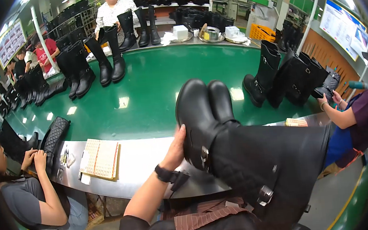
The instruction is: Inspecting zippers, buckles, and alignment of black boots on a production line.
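Note:
A pair of tall black boots (257,152) lies slantwise in front of me, toes toward the far side and shafts toward the lower right. The nearer boot has metal buckles and a quilted patch at the ankle. My left hand (177,147) grips this boot along its sole, near the front part of the foot. A dark band is round my left wrist. Only the toe and a little of the second boot (221,96) show behind the first. My right hand is not visible; the boot shafts cover the area on that side.
Beyond the metal ledge (141,156) runs a green table (158,73) with several black boots (111,55) standing at its far left and more (267,70) at the right. A patterned paper stack (100,158) lies left of my arm. Co-workers handle boots on both sides.

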A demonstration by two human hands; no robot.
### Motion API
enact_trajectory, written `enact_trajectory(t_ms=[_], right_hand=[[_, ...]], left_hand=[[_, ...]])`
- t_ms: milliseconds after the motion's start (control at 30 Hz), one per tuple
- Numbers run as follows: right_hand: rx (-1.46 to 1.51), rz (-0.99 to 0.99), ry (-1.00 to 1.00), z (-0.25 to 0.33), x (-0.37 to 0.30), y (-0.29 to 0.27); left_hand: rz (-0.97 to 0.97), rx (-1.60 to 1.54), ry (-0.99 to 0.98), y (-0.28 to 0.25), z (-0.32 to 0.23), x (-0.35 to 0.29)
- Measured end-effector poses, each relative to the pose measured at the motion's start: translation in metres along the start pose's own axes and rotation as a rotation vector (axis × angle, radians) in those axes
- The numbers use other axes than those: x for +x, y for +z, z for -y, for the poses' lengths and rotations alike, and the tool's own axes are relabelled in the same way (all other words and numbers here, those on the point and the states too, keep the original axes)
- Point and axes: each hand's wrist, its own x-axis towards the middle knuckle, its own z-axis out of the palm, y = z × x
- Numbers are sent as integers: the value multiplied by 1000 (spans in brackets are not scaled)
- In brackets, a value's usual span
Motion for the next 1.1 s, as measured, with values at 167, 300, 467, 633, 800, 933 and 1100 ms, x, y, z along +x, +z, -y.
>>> enact_trajectory(t_ms=[167,300,467,633,800,933,1100], right_hand=[[-228,-92,-146,-11,3,3],[-384,-148,-270,-12,0,9],[520,223,102,1,18,-4],[590,-91,-17,2,13,-8],[482,-183,-63,-1,14,-13],[474,-223,-95,-1,15,-9],[453,-239,-128,2,12,-10]], left_hand=[[30,-96,-86,0,4,16],[103,-379,-144,-21,4,29],[158,-599,-184,-56,20,29],[86,-641,-37,-54,12,28],[-12,-594,3,-54,14,32],[-39,-565,-24,-56,16,32],[-89,-508,-52,-57,19,31]])
